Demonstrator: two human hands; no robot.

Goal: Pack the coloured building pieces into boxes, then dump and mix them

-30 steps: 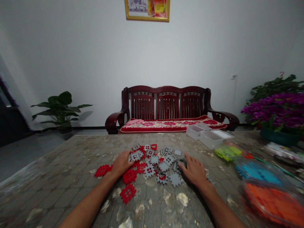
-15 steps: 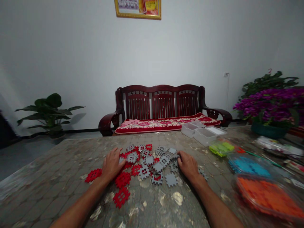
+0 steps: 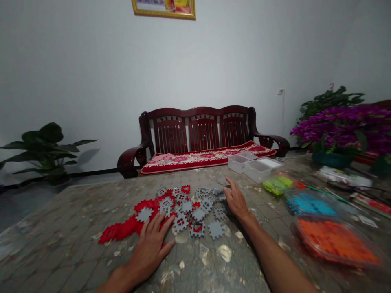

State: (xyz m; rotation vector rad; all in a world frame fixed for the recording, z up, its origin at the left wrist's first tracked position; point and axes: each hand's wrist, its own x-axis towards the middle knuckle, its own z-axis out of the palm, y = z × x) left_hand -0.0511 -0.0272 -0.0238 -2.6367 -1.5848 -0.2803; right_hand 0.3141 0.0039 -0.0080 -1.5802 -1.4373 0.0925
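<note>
Red notched building tiles (image 3: pixel 109 232) and grey notched tiles (image 3: pixel 216 229) lie in a loose pile on the patterned tabletop (image 3: pixel 76 228). My left hand (image 3: pixel 151 242) rests palm down at the pile's near left side, fingers spread over red tiles and partly hiding them. One plain grey tile (image 3: pixel 144 214) sits on red ones just beyond its fingertips. At the right edge of the pile is my right hand (image 3: pixel 236 201), its index finger and thumb apart beside several grey tiles; nothing shows in its grasp.
Clear tubs of orange tiles (image 3: pixel 336 242), blue tiles (image 3: pixel 311 203) and lime tiles (image 3: pixel 277 184) line the right side. Two translucent boxes (image 3: pixel 258 173) stand behind. Purple flowers (image 3: pixel 339 126) are at the far right, and a wooden bench (image 3: pixel 201 130) is beyond the table.
My left hand has moved nearer and spread over the red tiles, some of which have shifted left. My right hand's fingers have extended away from the grey tiles. The view has shifted slightly right.
</note>
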